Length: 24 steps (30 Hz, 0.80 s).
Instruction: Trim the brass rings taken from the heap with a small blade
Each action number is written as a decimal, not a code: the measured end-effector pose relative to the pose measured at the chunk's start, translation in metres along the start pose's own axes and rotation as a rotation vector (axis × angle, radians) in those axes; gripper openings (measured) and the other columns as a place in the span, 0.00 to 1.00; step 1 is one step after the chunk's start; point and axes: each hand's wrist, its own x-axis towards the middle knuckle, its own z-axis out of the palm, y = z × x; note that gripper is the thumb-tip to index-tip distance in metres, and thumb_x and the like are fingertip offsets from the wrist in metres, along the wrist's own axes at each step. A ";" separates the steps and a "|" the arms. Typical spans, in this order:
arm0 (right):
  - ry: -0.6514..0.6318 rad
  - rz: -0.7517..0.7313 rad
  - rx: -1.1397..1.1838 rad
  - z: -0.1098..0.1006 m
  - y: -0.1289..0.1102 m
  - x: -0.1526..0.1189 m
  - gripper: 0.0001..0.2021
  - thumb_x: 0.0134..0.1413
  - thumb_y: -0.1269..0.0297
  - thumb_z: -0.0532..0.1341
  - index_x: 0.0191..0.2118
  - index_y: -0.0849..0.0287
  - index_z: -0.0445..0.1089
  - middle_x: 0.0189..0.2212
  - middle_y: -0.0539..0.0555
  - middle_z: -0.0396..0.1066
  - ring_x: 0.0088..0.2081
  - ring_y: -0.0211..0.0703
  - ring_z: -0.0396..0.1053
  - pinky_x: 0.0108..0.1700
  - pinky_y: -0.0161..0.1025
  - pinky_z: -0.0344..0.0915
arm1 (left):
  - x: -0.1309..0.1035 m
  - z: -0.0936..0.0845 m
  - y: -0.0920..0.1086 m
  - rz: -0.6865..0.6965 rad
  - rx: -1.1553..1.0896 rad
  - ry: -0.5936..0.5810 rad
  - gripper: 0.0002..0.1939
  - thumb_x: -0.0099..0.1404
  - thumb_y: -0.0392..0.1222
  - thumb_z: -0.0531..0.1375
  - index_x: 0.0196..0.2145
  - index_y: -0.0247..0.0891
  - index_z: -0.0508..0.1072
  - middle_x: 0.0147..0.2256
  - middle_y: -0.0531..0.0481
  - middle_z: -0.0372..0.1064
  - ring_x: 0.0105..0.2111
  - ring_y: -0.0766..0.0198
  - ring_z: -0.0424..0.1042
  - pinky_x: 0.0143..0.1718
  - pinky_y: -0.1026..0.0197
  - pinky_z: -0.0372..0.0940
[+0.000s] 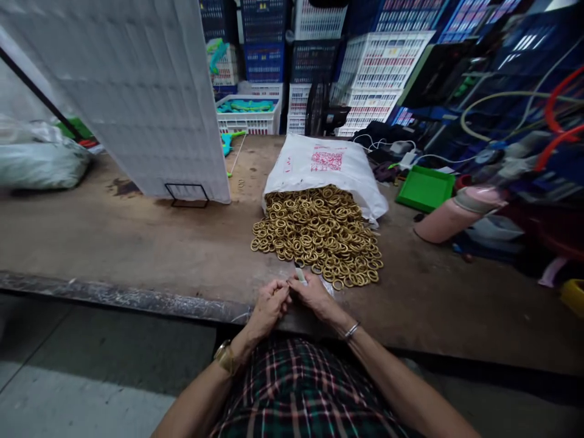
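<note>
Both hands meet at the table's front edge, just below a heap of brass-coloured rings (319,228) that spills from a white sack (323,161). My left hand (270,304) has its fingers curled and pressed together, and whatever is between them is too small to make out. Touching or nearly touching it, my right hand (314,296) is closed on a small pale tool (300,275) with a dark tip, which sticks up between thumb and fingers. A gold watch is on the left wrist and a bracelet on the right.
A tall white panel (159,103) stands on the wooden table (137,243) at left, near a plastic bag (43,164). To the right are a green tray (426,188) and pink bottle (458,213). Stacked crates (374,64) rise behind.
</note>
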 end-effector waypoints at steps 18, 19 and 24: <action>-0.012 -0.027 -0.034 0.003 -0.008 0.000 0.09 0.46 0.60 0.54 0.25 0.60 0.64 0.18 0.45 0.59 0.21 0.32 0.53 0.24 0.30 0.50 | 0.003 -0.005 -0.001 -0.011 -0.068 -0.041 0.17 0.54 0.55 0.57 0.27 0.37 0.62 0.21 0.56 0.63 0.15 0.75 0.56 0.14 0.71 0.50; -0.004 -0.034 -0.042 0.003 -0.008 0.000 0.09 0.47 0.60 0.54 0.25 0.60 0.64 0.18 0.45 0.59 0.21 0.32 0.53 0.24 0.30 0.50 | 0.003 -0.005 -0.002 -0.005 -0.071 -0.044 0.17 0.54 0.55 0.57 0.28 0.37 0.62 0.21 0.56 0.63 0.15 0.75 0.56 0.14 0.71 0.50; 0.056 -0.120 -0.250 -0.001 -0.006 0.003 0.10 0.50 0.61 0.51 0.26 0.59 0.64 0.19 0.46 0.60 0.23 0.34 0.55 0.27 0.31 0.52 | 0.004 -0.009 -0.009 0.036 -0.103 -0.047 0.17 0.55 0.54 0.56 0.29 0.37 0.62 0.22 0.57 0.61 0.16 0.76 0.56 0.15 0.71 0.51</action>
